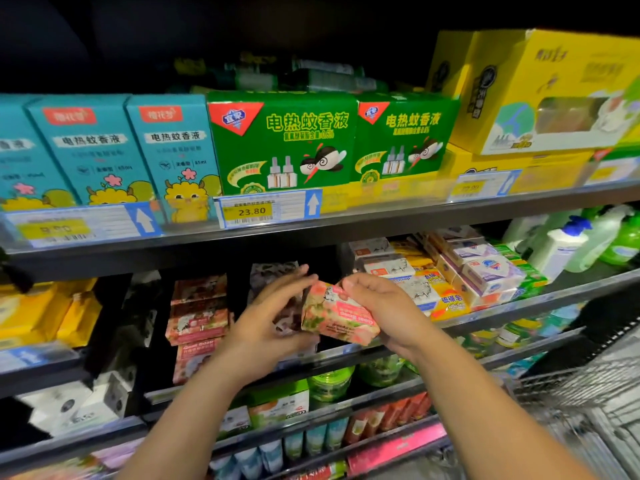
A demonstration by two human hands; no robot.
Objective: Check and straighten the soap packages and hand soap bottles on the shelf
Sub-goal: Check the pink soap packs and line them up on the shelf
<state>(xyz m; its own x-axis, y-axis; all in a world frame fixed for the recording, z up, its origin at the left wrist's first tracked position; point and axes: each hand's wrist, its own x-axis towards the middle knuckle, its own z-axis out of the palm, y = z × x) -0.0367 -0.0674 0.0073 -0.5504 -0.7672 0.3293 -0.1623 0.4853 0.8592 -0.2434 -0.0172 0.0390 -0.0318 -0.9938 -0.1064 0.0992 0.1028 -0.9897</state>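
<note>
Midway along the soap shelf point(540, 300), I am holding one pink box point(337, 315) out in front of the goods, between both hands. My right hand point(384, 306) is gripping its right end, fingers point(360, 280) curled over the top edge. My left hand point(273, 320) is bracing the left end, fingers point(294, 277) nearly straight and laid against the card. The box is a small, flat-sided carton of glossy printed card with crisp corners. Its long axis is running from upper left down to lower right, tilted off the shelf line, and its print is reading upside down to me. The matching pink stack point(199, 313) is standing just left of my left hand, so that hand looks nearer for the return, and the box probably needs turning level and right way up first. Dark patterned packs point(277, 271) are sitting directly behind my left hand. Wrapped soap bars point(485, 268) are crowding the shelf to the right, with smooth plastic pump bottles point(561, 247) beyond them, well apart from my hands.
</note>
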